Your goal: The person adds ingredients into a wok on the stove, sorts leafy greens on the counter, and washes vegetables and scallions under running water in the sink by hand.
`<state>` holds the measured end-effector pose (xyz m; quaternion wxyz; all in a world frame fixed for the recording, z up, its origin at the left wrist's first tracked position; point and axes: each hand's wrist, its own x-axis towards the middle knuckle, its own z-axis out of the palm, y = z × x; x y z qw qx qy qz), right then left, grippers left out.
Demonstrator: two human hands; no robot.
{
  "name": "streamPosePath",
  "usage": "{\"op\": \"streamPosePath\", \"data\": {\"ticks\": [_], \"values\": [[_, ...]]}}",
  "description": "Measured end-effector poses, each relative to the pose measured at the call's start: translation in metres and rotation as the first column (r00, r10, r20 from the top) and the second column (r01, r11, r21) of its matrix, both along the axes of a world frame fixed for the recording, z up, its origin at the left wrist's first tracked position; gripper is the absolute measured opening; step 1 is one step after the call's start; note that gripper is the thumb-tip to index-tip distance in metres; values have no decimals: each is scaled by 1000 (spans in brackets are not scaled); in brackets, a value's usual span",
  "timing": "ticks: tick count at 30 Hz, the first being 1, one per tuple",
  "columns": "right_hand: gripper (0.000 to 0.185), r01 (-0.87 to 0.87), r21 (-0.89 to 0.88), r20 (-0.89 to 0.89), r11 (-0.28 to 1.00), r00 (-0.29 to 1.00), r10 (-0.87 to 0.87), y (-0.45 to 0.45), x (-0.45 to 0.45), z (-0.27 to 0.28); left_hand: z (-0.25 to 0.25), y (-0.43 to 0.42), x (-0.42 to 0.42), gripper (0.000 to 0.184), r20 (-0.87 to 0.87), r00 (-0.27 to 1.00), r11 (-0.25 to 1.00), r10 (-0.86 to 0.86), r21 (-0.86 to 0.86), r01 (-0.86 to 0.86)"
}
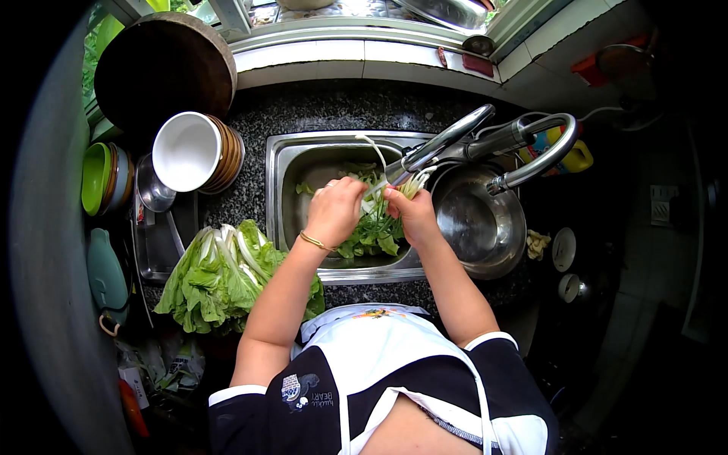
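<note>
Over the steel sink (279,205), both of my hands are close together. My right hand (418,216) is closed around a bunch of thin greens (413,184) with white stem ends pointing up and right. My left hand (336,211), with a gold bangle at the wrist, is closed at the near end of a pale stalk; its fingertips pinch there, though the exact contact is hard to see. Beneath the hands, loose green leaves (369,236) lie in the basin. Left of the sink, a pile of leafy lettuce (220,277) rests on the speckled counter.
A chrome faucet (449,136) arches over the sink's right side, above a steel pot (474,220). Stacked white bowls (186,152), a ladle (155,189) and a big round wooden board (167,68) stand at the left. A yellow bottle (578,157) is behind the faucet.
</note>
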<state>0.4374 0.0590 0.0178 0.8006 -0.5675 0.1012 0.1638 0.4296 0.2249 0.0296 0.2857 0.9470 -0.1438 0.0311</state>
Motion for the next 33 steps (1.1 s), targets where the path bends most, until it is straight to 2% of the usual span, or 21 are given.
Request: {"op": "streamPosePath", "data": {"ticks": [1, 2, 3, 7, 9, 13, 15, 16, 18, 21, 22, 24, 25, 27, 28, 30, 31, 33], "values": [[11, 1, 1, -1, 1000, 1000, -1, 1, 0, 0, 7, -4, 0, 25, -1, 1000, 1000, -1, 1, 1], [11, 3, 35, 1, 999, 1000, -3, 3, -1, 2, 14, -9, 0, 23, -185, 983, 931, 2, -359, -69], [11, 3, 68, 3, 998, 1000, -3, 4, -1, 2, 19, -11, -1, 21, -351, 934, 733, -62, -651, -196], [11, -54, 82, -1, 995, 999, 55, 4, -2, 4, 22, -7, 1, 21, -434, 898, 776, -68, -589, -226], [11, -128, 102, -14, 986, 991, 131, 1, 0, 6, 12, -4, 3, 23, -452, 853, 521, -262, -810, -269], [11, -187, 124, -3, 975, 982, 189, -2, 1, 8, 18, 2, 4, 24, -518, 777, 453, -359, -824, -340], [11, -179, 131, -13, 975, 983, 183, -2, 2, 9, 21, 2, 3, 27, -536, 733, 325, -418, -842, -430], [11, -179, 131, -13, 975, 983, 182, -2, 2, 10, 21, 2, 4, 27, -536, 733, 325, -419, -842, -430], [12, -155, 129, -27, 979, 987, 160, -1, 1, 12, 20, 3, 4, 31, -547, 681, 244, -488, -834, -495], [13, -131, 174, -36, 976, 990, 139, -1, 0, 7, 19, 0, 3, 34, -527, 676, 209, -515, -842, -497], [13, -130, 174, -36, 976, 990, 138, -1, 0, 7, 18, -1, 2, 34, -527, 676, 209, -516, -842, -497], [12, -166, 100, 20, 981, 986, 165, 2, -3, 8, 11, -4, 0, 33, -524, 749, 308, -406, -850, -428], [12, -169, 100, 20, 981, 986, 168, 2, -4, 7, 8, -3, -1, 33, -524, 750, 307, -404, -850, -429], [12, -176, 79, 50, 981, 984, 172, 0, -6, 3, 5, -1, -1, 32, -548, 782, 538, -298, -773, -337], [12, -178, 79, 50, 981, 983, 174, -2, -5, 2, 5, -4, -2, 32, -548, 782, 538, -296, -772, -338], [10, -198, 24, 69, 980, 978, 196, -3, -5, 1, 7, -13, -7, 30, -497, 811, 391, -309, -844, -368], [10, -200, 24, 69, 980, 978, 197, -2, -6, 2, 10, -12, -8, 29, -514, 799, 375, -311, -839, -394], [8, -292, -107, 63, 950, 952, 299, 1, -12, 3, 1, -14, -9, 27, -487, 824, 341, -291, -857, -386]]}}
